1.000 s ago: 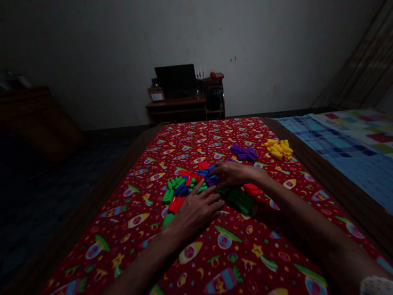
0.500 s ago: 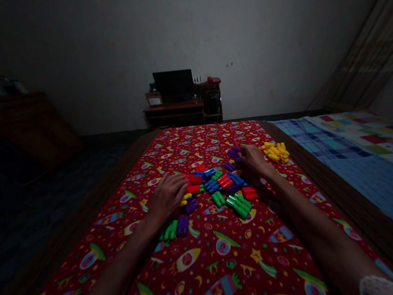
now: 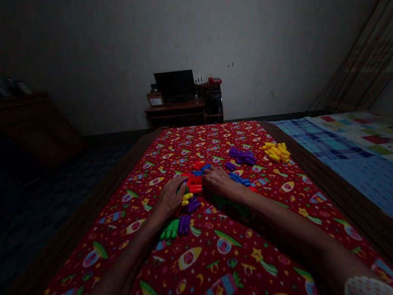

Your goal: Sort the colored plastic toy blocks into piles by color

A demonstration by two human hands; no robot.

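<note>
My left hand point(image 3: 170, 197) rests at the left side of a mixed pile, its fingers stretched over red plastic toy pieces point(image 3: 195, 181) with finger-like tubes. My right hand point(image 3: 219, 180) reaches into the middle of the pile, fingers curled down among the pieces; what they hold is hidden. Blue pieces point(image 3: 240, 179) show to its right, while green ones are mostly covered by my right forearm. Nearer me lie small yellow pieces point(image 3: 187, 198), purple pieces point(image 3: 184, 224) and a green piece point(image 3: 170, 230).
Beyond my right hand lie a purple group point(image 3: 243, 156) and a yellow heap point(image 3: 277, 152). A red patterned cloth point(image 3: 209, 259) covers the table. Farther off stands a desk with a dark monitor point(image 3: 174, 86). Checked bedding point(image 3: 343, 164) is on the right, a wooden cabinet point(image 3: 20, 129) on the left.
My right hand has moved left from the purple pieces to the middle of the mixed pile. Purple pieces now lie together near the yellow heap. My left hand stays about in place.
</note>
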